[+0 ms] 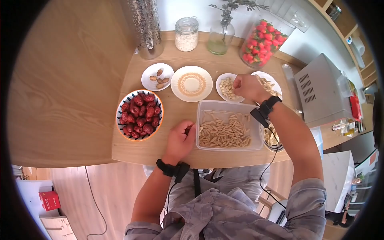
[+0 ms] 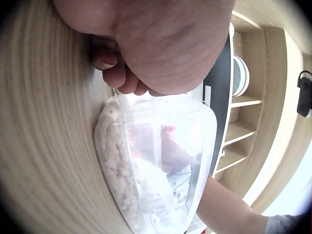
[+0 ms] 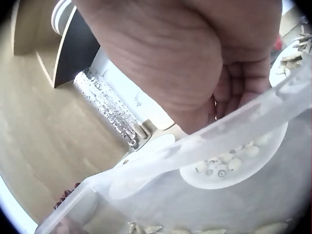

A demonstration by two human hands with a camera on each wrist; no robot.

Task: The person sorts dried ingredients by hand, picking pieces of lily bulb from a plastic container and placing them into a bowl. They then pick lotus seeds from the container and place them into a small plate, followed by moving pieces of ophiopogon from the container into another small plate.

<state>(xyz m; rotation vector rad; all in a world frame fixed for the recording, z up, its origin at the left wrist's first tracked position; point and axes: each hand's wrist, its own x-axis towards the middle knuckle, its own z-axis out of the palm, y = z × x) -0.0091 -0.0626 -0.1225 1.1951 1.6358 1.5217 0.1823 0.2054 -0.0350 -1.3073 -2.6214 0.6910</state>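
My right hand (image 1: 250, 87), fingers bent, is over the right side of a white plate (image 1: 219, 93) of round pale seeds (image 1: 227, 86), which look like lotus seeds. In the right wrist view its fingertips (image 3: 239, 90) show only partly; I cannot tell whether they hold a seed. My left hand (image 1: 181, 140) rests on the table with loosely curled fingers, against the left side of a clear plastic box (image 1: 230, 105). Slender beige pieces (image 1: 228, 134) cover the box's bottom. One pale seed (image 2: 112, 113) shows in its corner in the left wrist view.
Left stand a bowl of red dates (image 1: 140, 114), a plate of brown nuts (image 1: 160, 82) and a patterned plate (image 1: 192, 84). Pale slices fill a plate (image 1: 267, 83) and a bowl (image 1: 272, 136) at right. Jars, a vase (image 1: 220, 38) and a strawberry container (image 1: 264, 44) line the back.
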